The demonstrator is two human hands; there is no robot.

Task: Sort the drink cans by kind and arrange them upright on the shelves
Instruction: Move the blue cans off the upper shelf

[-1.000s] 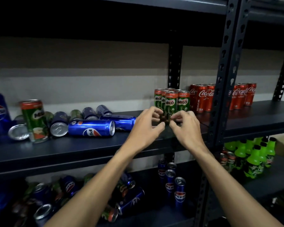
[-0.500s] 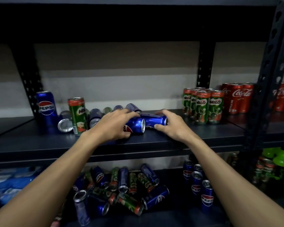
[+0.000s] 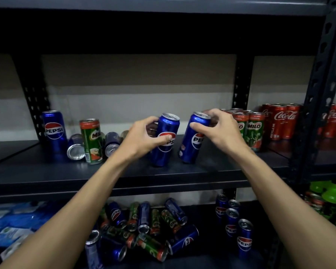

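My left hand [image 3: 144,139] grips a blue Pepsi can [image 3: 166,150], held nearly upright over the middle shelf [image 3: 124,175]. A second Pepsi can [image 3: 192,150], tilted to the right, is gripped near its top by my right hand [image 3: 219,131]. At the far left another Pepsi can [image 3: 54,131] stands upright, with a standing Milo can [image 3: 92,142] and several cans lying on their sides [image 3: 77,150] beside it. Upright Milo cans [image 3: 254,131] and Coca-Cola cans [image 3: 281,121] stand in groups on the right.
The lower shelf holds a heap of Pepsi and Milo cans lying down [image 3: 144,226] and several upright Pepsi cans [image 3: 235,222]. Green bottles [image 3: 334,195] are at the lower right, blue packets [image 3: 14,220] at the lower left. A perforated post [image 3: 316,94] stands on the right.
Both hands moved left from the Milo group, took hold of two Pepsi cans lying on the shelf, and have lifted them towards upright.
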